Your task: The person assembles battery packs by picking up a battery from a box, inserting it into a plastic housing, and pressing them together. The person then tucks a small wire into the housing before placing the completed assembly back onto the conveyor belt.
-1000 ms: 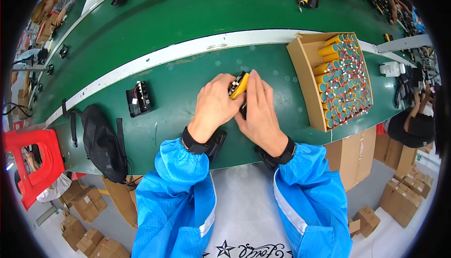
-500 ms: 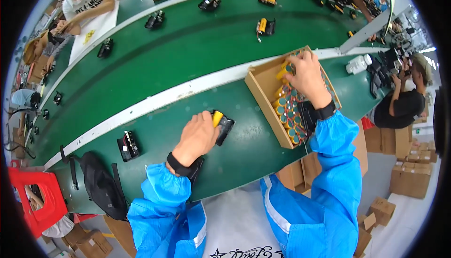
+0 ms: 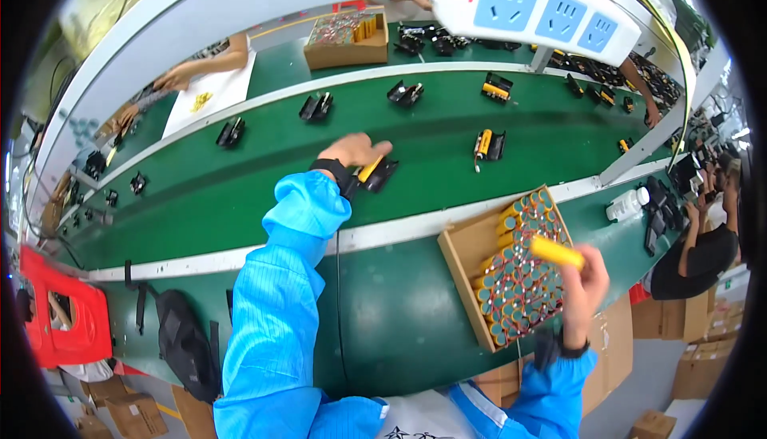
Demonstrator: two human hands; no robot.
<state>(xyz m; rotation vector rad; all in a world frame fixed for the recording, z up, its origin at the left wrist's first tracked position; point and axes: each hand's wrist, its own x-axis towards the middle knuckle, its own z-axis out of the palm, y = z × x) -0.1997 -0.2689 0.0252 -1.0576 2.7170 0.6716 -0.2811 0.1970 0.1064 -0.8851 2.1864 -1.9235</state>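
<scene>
Conveyor belt (image 3: 240, 191): broad, smooth green band, curving from 9 to 2 o'clock; several black holders (image 3: 317, 106) ride it, some already loaded with a yellow cell.

Cardboard box (image 3: 459, 251): open, tan, at 4 o'clock, packed with upright yellow cylindrical cells, teal-capped. Judged plentiful; much loading remains.

Left hand (image 3: 351, 151): at centre, outstretched over belt, fingers curled on a black plastic holder with yellow cell (image 3: 375, 172), resting on the belt.

Right hand (image 3: 587, 283): at 4 o'clock above box, pinching one smooth yellow cell (image 3: 557, 252), not yet seated in any holder.
</scene>
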